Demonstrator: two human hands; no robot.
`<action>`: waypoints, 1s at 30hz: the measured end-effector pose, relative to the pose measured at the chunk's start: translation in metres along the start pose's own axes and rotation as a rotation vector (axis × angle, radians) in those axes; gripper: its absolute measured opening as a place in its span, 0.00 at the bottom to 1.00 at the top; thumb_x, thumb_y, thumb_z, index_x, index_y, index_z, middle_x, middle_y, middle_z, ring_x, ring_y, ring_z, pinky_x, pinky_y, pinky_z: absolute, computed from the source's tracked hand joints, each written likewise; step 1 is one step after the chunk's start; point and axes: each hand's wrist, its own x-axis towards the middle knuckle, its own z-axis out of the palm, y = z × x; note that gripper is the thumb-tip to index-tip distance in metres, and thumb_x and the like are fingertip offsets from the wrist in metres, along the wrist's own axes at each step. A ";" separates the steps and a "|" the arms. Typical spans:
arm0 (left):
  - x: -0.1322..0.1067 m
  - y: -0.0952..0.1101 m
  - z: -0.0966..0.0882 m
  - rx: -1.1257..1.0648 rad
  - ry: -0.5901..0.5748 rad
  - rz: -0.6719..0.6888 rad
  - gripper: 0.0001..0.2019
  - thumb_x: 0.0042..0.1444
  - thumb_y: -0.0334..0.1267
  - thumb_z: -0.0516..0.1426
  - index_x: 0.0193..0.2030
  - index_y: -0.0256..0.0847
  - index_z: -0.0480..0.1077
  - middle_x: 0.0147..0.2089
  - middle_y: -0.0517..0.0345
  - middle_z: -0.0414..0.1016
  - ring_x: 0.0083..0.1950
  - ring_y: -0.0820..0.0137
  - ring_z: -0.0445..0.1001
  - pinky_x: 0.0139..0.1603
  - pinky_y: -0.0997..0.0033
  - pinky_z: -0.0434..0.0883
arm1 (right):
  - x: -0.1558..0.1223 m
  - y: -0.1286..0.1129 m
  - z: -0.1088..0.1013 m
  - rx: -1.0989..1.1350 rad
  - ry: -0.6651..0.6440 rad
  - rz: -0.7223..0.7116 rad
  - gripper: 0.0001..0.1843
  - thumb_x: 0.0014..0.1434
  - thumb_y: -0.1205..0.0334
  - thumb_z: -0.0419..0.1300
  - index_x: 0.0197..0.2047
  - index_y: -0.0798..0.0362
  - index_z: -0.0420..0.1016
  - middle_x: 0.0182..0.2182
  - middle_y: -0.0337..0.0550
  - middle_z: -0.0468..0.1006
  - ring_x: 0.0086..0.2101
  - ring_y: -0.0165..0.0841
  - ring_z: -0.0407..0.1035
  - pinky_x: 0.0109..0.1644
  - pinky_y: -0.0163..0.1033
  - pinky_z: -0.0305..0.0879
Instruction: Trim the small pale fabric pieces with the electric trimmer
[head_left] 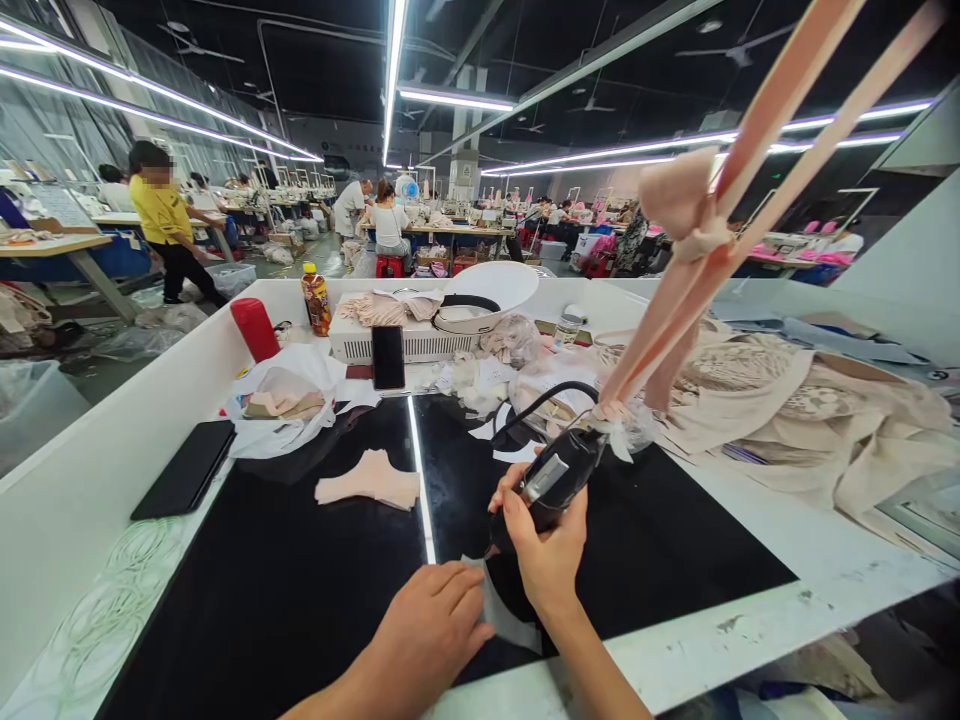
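My right hand (551, 560) is wrapped round a black corded hand-held power tool (556, 482). The tool tilts, its lower end down towards a thin, pale, see-through piece (510, 615) with a curved edge. That lower end is mostly hidden behind my fingers, so I cannot tell whether it touches the piece. Knotted pink fabric strips (675, 290) run up from the tool's top. My left hand (435, 625) lies with fingers flat over the left side of the pale piece, pressed to the black mat (300, 580). Farther left sits a small stack of peach fabric cutouts (367, 480).
Beige fabric (787, 410) heaps up on the right. Behind the mat stand a phone (388, 357), a white vented box (420, 345) and a bottle (316, 300). A bag of scraps (285, 400) and a black case (185, 470) lie left. People work at sewing tables beyond.
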 end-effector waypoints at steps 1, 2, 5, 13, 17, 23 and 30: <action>0.001 0.000 -0.001 -0.002 0.010 -0.001 0.23 0.78 0.46 0.39 0.45 0.39 0.71 0.51 0.57 0.81 0.50 0.65 0.79 0.49 0.62 0.77 | 0.000 0.000 0.000 0.000 0.001 0.000 0.14 0.60 0.67 0.65 0.46 0.46 0.66 0.33 0.33 0.75 0.26 0.28 0.71 0.30 0.35 0.71; 0.001 0.000 -0.002 -0.005 0.015 -0.001 0.23 0.78 0.46 0.39 0.45 0.39 0.71 0.50 0.57 0.81 0.50 0.65 0.79 0.49 0.63 0.77 | 0.000 0.000 0.000 0.000 0.003 -0.001 0.14 0.60 0.67 0.65 0.45 0.46 0.67 0.33 0.33 0.75 0.26 0.28 0.71 0.30 0.35 0.71; 0.003 0.000 -0.004 -0.006 0.023 0.000 0.22 0.78 0.45 0.40 0.45 0.39 0.72 0.50 0.58 0.81 0.50 0.66 0.79 0.50 0.63 0.76 | 0.000 0.001 0.000 0.005 0.002 0.000 0.12 0.60 0.68 0.65 0.44 0.46 0.67 0.32 0.33 0.76 0.25 0.27 0.71 0.31 0.34 0.72; 0.003 -0.001 -0.005 -0.014 0.027 0.002 0.21 0.78 0.45 0.41 0.45 0.39 0.72 0.50 0.57 0.81 0.50 0.65 0.79 0.49 0.63 0.76 | -0.001 -0.001 0.001 0.017 0.023 0.046 0.11 0.61 0.66 0.65 0.44 0.48 0.68 0.31 0.34 0.76 0.23 0.27 0.69 0.27 0.34 0.70; 0.002 -0.001 -0.004 -0.023 0.013 0.010 0.23 0.78 0.44 0.39 0.45 0.38 0.72 0.51 0.56 0.81 0.51 0.65 0.79 0.49 0.62 0.76 | -0.004 0.000 0.004 0.090 0.027 0.062 0.13 0.61 0.65 0.65 0.45 0.47 0.66 0.33 0.34 0.75 0.22 0.25 0.67 0.24 0.33 0.67; 0.000 -0.002 -0.003 -0.033 0.009 0.008 0.21 0.78 0.45 0.41 0.46 0.38 0.72 0.51 0.56 0.81 0.52 0.65 0.79 0.50 0.62 0.76 | -0.006 0.008 0.007 0.107 0.016 0.066 0.19 0.61 0.66 0.66 0.51 0.45 0.64 0.34 0.34 0.75 0.26 0.28 0.70 0.29 0.35 0.70; 0.000 -0.002 -0.003 -0.046 -0.010 -0.006 0.18 0.77 0.45 0.44 0.47 0.39 0.72 0.51 0.56 0.81 0.52 0.65 0.78 0.50 0.62 0.76 | -0.007 0.008 0.007 0.110 0.019 0.071 0.22 0.61 0.65 0.66 0.54 0.45 0.63 0.34 0.34 0.75 0.25 0.27 0.70 0.29 0.34 0.70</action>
